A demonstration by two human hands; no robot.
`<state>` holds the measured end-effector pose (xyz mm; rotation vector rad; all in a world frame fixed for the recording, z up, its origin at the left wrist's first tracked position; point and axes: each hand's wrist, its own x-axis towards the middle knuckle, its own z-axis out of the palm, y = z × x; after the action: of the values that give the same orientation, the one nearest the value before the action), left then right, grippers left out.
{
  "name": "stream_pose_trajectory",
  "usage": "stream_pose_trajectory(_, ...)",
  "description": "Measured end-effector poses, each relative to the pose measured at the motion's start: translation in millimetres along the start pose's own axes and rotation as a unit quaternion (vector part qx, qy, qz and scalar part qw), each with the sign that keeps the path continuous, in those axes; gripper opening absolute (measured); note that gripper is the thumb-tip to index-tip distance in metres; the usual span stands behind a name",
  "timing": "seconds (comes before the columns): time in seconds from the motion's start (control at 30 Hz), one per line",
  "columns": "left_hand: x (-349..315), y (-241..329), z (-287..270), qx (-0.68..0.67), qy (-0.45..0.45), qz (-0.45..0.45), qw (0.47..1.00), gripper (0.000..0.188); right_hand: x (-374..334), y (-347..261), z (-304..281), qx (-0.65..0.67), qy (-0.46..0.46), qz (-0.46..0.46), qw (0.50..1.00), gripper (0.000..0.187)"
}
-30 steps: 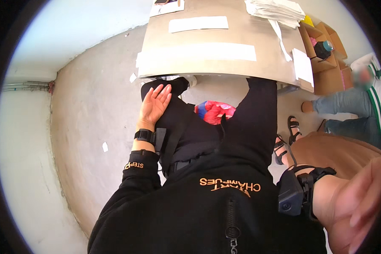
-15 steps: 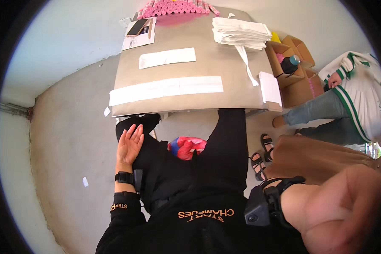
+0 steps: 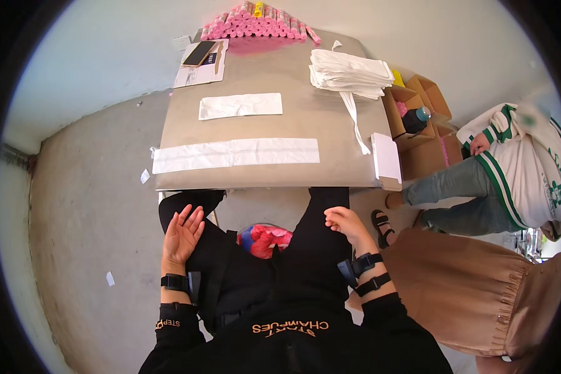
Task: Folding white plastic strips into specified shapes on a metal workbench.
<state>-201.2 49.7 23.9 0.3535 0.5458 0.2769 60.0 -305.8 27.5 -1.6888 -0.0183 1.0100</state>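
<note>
My left hand (image 3: pixel 182 235) rests palm up over my left thigh, fingers stretched out and holding nothing. Over my right thigh, my right hand (image 3: pixel 346 224) has its fingers curled in, with nothing seen in them. In front of both hands is a table (image 3: pixel 280 176). A long flat white strip (image 3: pixel 237 154) lies along its near side, creased across the middle. Behind it lies a shorter folded white piece (image 3: pixel 240 106). At the far right, a stack of folded white sheets (image 3: pixel 349 73) has a narrow white strip (image 3: pixel 354 121) hanging from it.
Pink rolls (image 3: pixel 249 23) are piled at the table's far edge, a yellow one (image 3: pixel 258 9) on top. A phone (image 3: pixel 199 53) lies on flattened card at far left. Cardboard boxes (image 3: pixel 411 143) and a dark bottle (image 3: pixel 416 119) stand right. Two people (image 3: pixel 511 168) are close by.
My right hand has come from the lower right, close to the camera, to over my right thigh. My left hand keeps its palm-up pose. The whole view has shifted slightly.
</note>
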Motion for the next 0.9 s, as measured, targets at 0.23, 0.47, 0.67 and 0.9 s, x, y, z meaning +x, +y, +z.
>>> stream_pose_trajectory(0.23, 2, 2, 0, -0.012, 0.008, 0.002, 1.000, 0.046, 9, -1, -15, 0.131, -0.037, 0.060, 0.989, 0.019)
stream_pose_trajectory(0.47, 2, 0, 3, -0.022, 0.000, -0.003, 1.000, 0.045, 15, 2, -22, 0.193, -0.036, 0.092, 0.976, 0.023)
stream_pose_trajectory(0.67, 0, 0, 8, -0.017, -0.006, 0.000, 1.000, 0.045, 17, 5, -23, 0.219, -0.059, 0.085, 0.970, 0.023)
stream_pose_trajectory(0.9, -1, 0, 12, -0.010, -0.021, 0.000, 1.000, 0.046, 20, 6, -21, 0.229, -0.080, 0.072, 0.968, 0.025)
